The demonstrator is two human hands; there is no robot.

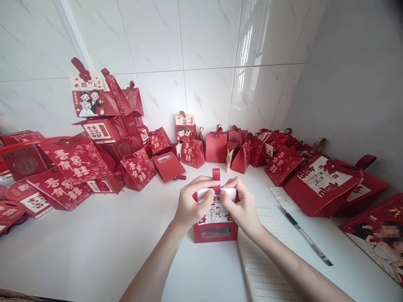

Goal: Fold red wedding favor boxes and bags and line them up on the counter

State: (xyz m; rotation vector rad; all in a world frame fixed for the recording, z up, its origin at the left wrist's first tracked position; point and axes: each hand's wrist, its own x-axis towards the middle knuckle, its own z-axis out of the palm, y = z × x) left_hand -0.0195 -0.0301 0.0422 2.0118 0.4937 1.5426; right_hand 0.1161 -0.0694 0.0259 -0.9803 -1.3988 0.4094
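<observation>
White tiles [157, 37] back a bench [126, 243] lined with red gift boxes [138, 170], where left hand [192, 200] and right hand [242, 202] pinch the top of a windowed box [216, 218] standing mid-bench, their grip at the base of its strap [215, 173]. Thin card, by its look: light, stiff, easily creased, best taken along the top edge. Notebook [261, 272] and pen [305, 235] lie to the right.

The left hand [192, 202] and right hand [242, 204] are hiding bits of the held box [215, 218]. Right of that box, the right arm [289, 253] is covering part of a notebook [253, 268]. Far right of it, a red card [373, 239] is running out of view, blurry squares [392, 233] covering some.
</observation>
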